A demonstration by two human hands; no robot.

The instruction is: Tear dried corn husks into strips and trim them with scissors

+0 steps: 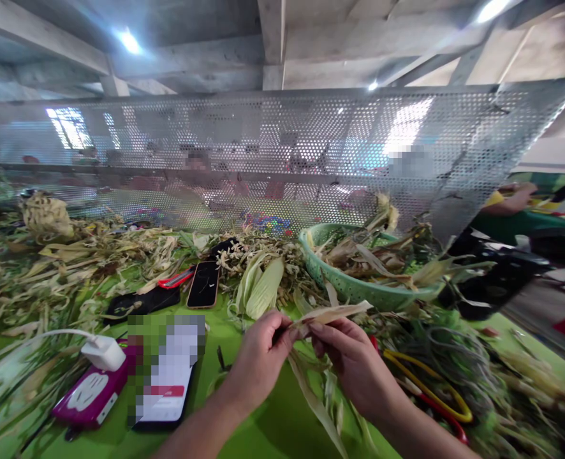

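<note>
Both hands meet over the front middle of the green table, holding a pale strip of corn husk [337, 311]. My left hand [266, 347] pinches its near end between thumb and fingers. Close beside it, my right hand [352, 357] is closed on the same strip, whose tip sticks out to the right. Longer husk strips [311, 389] hang down below the fingers. Just beyond my left hand lies a light green corn husk bundle [264, 288]. To the right of my right hand are yellow and red tool handles [430, 382], partly covered.
A green basket [359, 290] full of dry husks stands at the back right. At left lie a lit phone [168, 376], a dark phone [203, 285], red scissors [176, 278] and a purple power strip [91, 392]. A perforated metal panel [244, 134] rises behind. A person's arm [514, 199] shows far right.
</note>
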